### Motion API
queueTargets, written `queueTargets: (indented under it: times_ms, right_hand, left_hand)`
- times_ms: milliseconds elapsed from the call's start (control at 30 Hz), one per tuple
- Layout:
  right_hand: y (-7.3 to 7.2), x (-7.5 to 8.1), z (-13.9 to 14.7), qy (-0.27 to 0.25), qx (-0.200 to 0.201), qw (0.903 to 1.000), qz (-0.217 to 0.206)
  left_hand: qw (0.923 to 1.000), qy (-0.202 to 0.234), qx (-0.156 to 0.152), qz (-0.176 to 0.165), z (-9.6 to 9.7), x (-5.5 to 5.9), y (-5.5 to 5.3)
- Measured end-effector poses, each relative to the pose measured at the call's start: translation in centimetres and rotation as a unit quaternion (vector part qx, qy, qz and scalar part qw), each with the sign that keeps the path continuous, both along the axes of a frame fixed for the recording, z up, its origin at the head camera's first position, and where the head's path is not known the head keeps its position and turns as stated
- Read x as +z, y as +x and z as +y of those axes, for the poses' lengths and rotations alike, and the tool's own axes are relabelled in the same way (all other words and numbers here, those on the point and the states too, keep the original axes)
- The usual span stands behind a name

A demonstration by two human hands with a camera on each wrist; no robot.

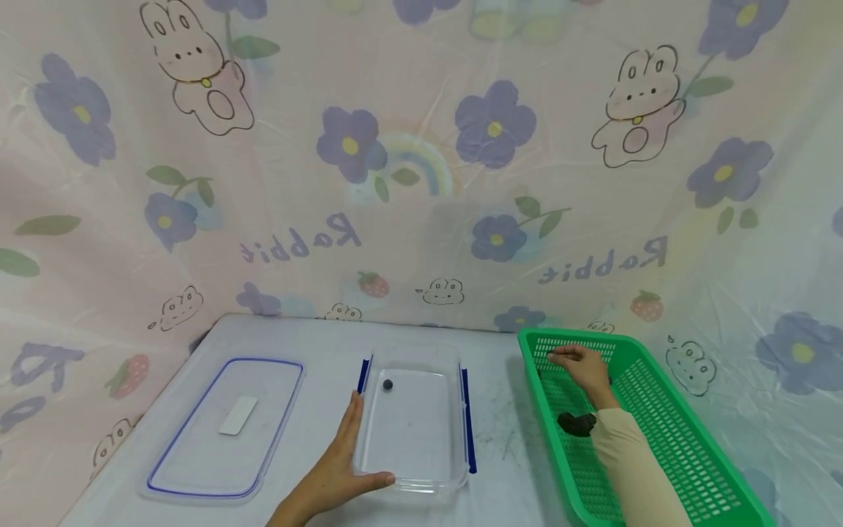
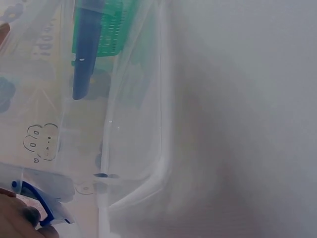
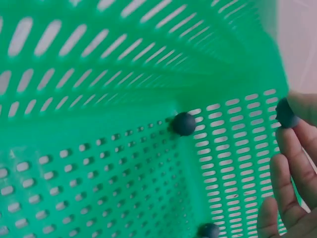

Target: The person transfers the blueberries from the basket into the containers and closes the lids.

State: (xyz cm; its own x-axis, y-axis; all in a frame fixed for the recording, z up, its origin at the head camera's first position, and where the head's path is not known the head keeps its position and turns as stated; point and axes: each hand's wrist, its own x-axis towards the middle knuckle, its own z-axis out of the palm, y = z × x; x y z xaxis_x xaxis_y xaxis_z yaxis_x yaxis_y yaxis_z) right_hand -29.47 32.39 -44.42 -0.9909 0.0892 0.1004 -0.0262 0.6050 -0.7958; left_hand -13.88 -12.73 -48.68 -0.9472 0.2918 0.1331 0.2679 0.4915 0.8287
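Observation:
A clear plastic box (image 1: 411, 432) with blue side latches stands on the table, one blueberry (image 1: 387, 384) on its floor. My left hand (image 1: 336, 465) rests against its near left corner, straight fingers along the left side and thumb stretched over the front rim. In the left wrist view, fingertips (image 2: 20, 218) touch a blue latch (image 2: 42, 201). Over the far left part of the green basket (image 1: 573, 465), my right hand (image 1: 585, 372) pinches a blueberry (image 3: 286, 113) between thumb and fingers. Other blueberries (image 3: 184, 124) lie in the basket.
A clear lid (image 1: 197, 439) with a blue seal lies to the left, a white label (image 1: 238, 416) on it. Beside my right cuff shows a dark brown, lumpy thing (image 1: 576, 424). A patterned curtain (image 1: 421, 205) hangs behind the table.

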Motion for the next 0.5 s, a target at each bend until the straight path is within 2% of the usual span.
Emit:
queueTargets:
  times_ms: [100, 267, 500]
  right_hand:
    - [0.4, 0.6, 0.0, -0.009, -0.001, 0.9999, 0.007]
    - [0.8, 1.7, 0.0, -0.006, 0.002, 0.9995, 0.031]
    - [2.5, 3.6, -0.6, -0.038, 0.009, 0.9984, 0.040]
  left_hand:
    - [0.9999, -0.006, 0.003, 0.009, 0.1, 0.0, 0.0]
    - [0.9982, -0.030, 0.015, 0.049, 0.3, 0.2, 0.2]
    - [0.9928, -0.079, 0.029, 0.085, 0.5, 0.1, 0.2]
